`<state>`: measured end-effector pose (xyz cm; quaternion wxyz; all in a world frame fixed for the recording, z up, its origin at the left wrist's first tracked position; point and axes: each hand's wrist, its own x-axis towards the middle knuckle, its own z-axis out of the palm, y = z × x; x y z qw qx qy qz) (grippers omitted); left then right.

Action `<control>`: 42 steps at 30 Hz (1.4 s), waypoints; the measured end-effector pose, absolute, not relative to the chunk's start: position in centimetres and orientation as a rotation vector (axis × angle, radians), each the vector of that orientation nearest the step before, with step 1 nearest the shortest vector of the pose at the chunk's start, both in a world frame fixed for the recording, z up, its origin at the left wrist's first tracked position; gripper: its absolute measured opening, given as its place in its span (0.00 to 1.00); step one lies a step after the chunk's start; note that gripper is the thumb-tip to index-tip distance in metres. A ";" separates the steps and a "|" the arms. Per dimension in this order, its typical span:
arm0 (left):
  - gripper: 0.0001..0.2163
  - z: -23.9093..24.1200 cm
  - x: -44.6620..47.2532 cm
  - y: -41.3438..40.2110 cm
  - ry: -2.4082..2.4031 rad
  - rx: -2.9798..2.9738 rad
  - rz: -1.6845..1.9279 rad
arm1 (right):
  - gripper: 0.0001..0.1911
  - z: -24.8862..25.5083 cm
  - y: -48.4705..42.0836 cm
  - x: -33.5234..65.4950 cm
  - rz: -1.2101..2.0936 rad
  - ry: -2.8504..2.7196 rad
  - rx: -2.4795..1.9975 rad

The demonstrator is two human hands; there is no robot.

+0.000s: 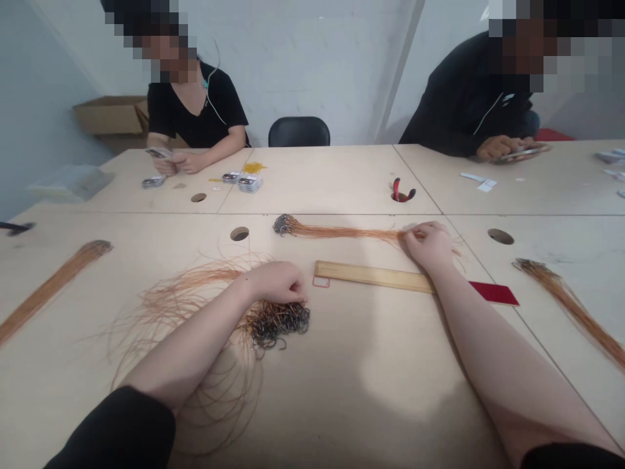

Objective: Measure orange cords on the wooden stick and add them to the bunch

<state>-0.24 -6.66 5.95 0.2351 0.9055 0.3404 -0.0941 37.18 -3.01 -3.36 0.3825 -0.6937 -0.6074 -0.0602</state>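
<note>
A loose pile of dark fish hooks [279,324] lies left of centre, its thin orange lines fanning out in loops to the left. At the pile's upper edge, my left hand [279,281] has its fingers curled together; what they pinch is hidden. Farther off, a straight bundle of orange lines [342,231] runs sideways across the table, with hooks gathered at its left end. My right hand [430,244] is closed on the loose right end of that bundle. Below it, partly behind my right forearm, is a flat wooden strip [374,275] with a red piece [493,293] at its right.
Two more hook bundles lie at the sides, a left bundle [53,286] and a right bundle [576,303]. Red-handled pliers [398,190] stand in a table hole. Across the table, two people hold phones; small packs [250,184] sit near the left person.
</note>
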 end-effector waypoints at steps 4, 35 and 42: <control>0.10 6.4 0.0 -7.0 0.975 2.465 -0.237 | 0.10 -3.4 -3.0 37.2 -0.161 -1.553 -1.751; 0.08 8.6 0.2 -7.5 0.744 2.186 -0.113 | 0.09 -3.6 -2.9 37.4 -0.158 -1.565 -1.765; 0.07 8.2 0.5 -7.2 0.677 2.236 0.087 | 0.07 -1.9 -3.6 36.3 -0.132 -1.475 -1.653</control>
